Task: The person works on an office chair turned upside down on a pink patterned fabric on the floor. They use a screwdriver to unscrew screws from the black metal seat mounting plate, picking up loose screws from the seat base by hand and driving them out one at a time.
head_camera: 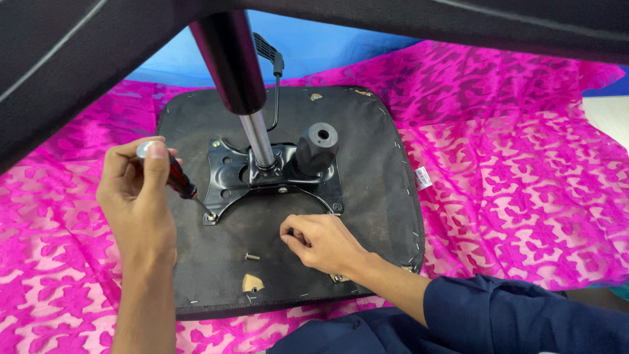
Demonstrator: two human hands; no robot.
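Observation:
An upturned office chair seat (367, 164) with a black fabric underside lies on pink cloth. A black metal mounting plate (226, 172) with a gas cylinder (252, 111) and a round black knob (318, 147) sits on it. My left hand (137, 196) grips a screwdriver (177, 180) with a red and black handle, its tip on a screw at the plate's near left corner (211, 216). My right hand (324, 242) rests on the seat just below the plate, fingers curled as if pinching something small; what it holds is hidden. A loose bolt (251, 256) lies between my hands.
Pink patterned cloth (511, 183) covers the floor, with blue fabric (314, 49) at the back. Black chair base legs (65, 59) span the top of the view overhead. A lever (275, 72) rises behind the cylinder. A torn hole (252, 283) shows near the seat's front edge.

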